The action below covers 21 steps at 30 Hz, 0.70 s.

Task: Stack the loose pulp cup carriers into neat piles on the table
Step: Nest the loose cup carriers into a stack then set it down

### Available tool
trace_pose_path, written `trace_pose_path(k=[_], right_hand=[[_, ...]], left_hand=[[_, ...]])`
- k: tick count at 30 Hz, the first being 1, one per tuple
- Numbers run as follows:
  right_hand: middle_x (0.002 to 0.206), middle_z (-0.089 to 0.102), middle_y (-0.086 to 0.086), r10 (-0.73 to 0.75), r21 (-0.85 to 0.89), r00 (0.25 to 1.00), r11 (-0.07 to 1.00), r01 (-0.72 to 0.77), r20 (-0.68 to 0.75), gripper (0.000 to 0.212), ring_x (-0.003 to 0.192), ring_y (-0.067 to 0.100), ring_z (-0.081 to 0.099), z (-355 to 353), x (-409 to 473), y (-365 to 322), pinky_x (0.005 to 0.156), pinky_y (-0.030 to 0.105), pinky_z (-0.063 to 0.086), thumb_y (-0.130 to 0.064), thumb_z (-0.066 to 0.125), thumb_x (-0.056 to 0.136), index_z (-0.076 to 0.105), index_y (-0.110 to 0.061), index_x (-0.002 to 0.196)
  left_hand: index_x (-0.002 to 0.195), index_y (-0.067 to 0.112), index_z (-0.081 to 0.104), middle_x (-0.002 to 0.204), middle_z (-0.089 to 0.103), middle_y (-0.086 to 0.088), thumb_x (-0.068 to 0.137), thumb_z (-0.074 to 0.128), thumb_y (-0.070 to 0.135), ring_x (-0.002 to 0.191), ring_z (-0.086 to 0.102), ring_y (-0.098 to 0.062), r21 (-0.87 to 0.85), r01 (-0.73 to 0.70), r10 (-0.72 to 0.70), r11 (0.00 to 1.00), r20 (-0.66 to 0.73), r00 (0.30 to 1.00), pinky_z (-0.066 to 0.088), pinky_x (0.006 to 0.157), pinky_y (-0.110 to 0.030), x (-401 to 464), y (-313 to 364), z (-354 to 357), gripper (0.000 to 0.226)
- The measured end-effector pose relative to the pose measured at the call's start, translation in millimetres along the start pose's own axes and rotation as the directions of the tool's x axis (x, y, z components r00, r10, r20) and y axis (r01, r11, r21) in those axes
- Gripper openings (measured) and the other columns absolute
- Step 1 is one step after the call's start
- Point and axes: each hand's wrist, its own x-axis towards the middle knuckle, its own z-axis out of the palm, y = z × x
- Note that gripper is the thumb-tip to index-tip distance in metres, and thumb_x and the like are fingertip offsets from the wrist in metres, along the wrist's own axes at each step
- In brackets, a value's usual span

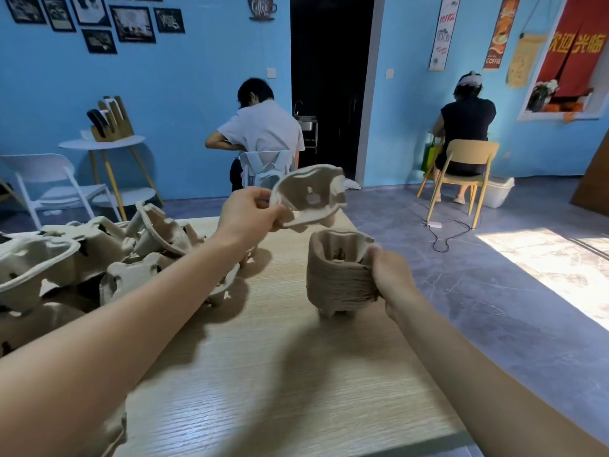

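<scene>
Left hand (250,211): centre of the frame, raised above the table, fingers and thumb pinching the near left edge of a single carrier.
Single carrier (309,197): held in the air, tilted with its hollow side toward the camera, just above and left of the pile, not touching it.
Right hand (390,275): right of centre, fingers curled round the right side of the pile, thumb at the top rim.
Pile (339,275): many nested carriers, upright on small feet, standing on the table right of centre (rims stacked close, count not readable).
Loose carriers (99,258): heaped at the left of the frame, tipped at all angles, some leaning on each other, partly hidden behind the left forearm.
Table (263,374): pale wood grain, filling the lower middle, right edge running toward the lower right corner.
Background, centre: person in a white shirt (260,133) seated with back turned, in front of a dark doorway (331,77).
Background, right: person in dark clothes (466,127) on a wooden chair (461,173), back turned.
Background, left: white chair (49,179), small round side table (102,143), framed pictures (99,21) on the blue wall at upper left.
</scene>
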Motion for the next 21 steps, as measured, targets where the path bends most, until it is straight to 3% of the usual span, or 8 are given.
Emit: trace_pose_path(k=[3, 8, 11, 16, 21], right_hand=[[0.069, 0.048, 0.005, -0.016, 0.035, 1.000, 0.999, 0.015, 0.012, 0.033, 0.067, 0.022, 0.045, -0.7, -2.0, 0.0, 0.056, 0.030, 0.032, -0.033, 0.043, 0.095, 0.048, -0.016, 0.067], [0.084, 0.059, 0.006, 0.034, 0.090, 0.999, 0.995, -0.037, 0.036, 0.031, 0.079, 0.023, 0.053, -6.1, -4.4, 2.2, 0.070, 0.038, 0.043, -0.044, 0.046, 0.091, 0.058, -0.018, 0.081], [0.098, 0.065, 0.010, 0.071, 0.153, 0.997, 0.986, -0.072, 0.014, 0.029, 0.089, 0.023, 0.056, -9.6, -4.1, -0.8, 0.086, 0.045, 0.048, -0.037, 0.042, 0.089, 0.062, -0.019, 0.079], [0.104, 0.068, 0.018, 0.031, 0.212, 1.000, 0.977, -0.030, -0.003, 0.043, 0.095, 0.031, 0.060, -13.2, -16.3, -12.8, 0.093, 0.052, 0.047, -0.050, 0.036, 0.079, 0.061, -0.016, 0.075], [0.083, 0.053, 0.007, -0.023, 0.164, 1.000, 0.986, 0.020, 0.014, 0.029, 0.081, 0.023, 0.048, -10.9, -20.0, -16.6, 0.073, 0.040, 0.041, -0.046, 0.045, 0.081, 0.054, -0.019, 0.079]], left_hand=[[0.095, 0.011, 0.070, 0.069, 0.067, 0.000, 0.080, 0.070, 0.008, 0.057, 0.059, -0.004, 0.058, -0.031, 0.025, 0.998, 0.114, 0.993, 0.045, 0.050, -0.011, -9.7, 11.2, 19.6, 0.015], [0.087, 0.006, 0.073, 0.071, 0.069, -0.007, 0.087, 0.062, 0.012, 0.058, 0.060, -0.012, 0.153, -0.014, -0.007, 0.988, 0.138, 0.990, 0.055, 0.061, -0.026, -10.3, 12.0, 36.7, 0.012], [0.076, -0.002, 0.070, 0.069, 0.068, -0.016, 0.087, 0.059, 0.011, 0.054, 0.058, -0.016, 0.234, -0.017, -0.012, 0.972, 0.120, 0.993, 0.056, 0.066, -0.032, -8.7, 14.6, 41.9, 0.020], [0.080, -0.008, 0.066, 0.080, 0.067, -0.023, 0.081, 0.061, 0.010, 0.073, 0.066, -0.029, 0.283, 0.014, -0.033, 0.959, 0.062, 0.998, 0.057, 0.072, -0.043, -2.9, 18.3, 54.5, 0.018], [0.067, 0.004, 0.057, 0.070, 0.059, -0.011, 0.083, 0.060, 0.014, 0.079, 0.064, -0.031, 0.420, 0.007, -0.052, 0.907, 0.096, 0.994, 0.048, 0.061, -0.032, -6.8, 15.3, 65.0, 0.019]])
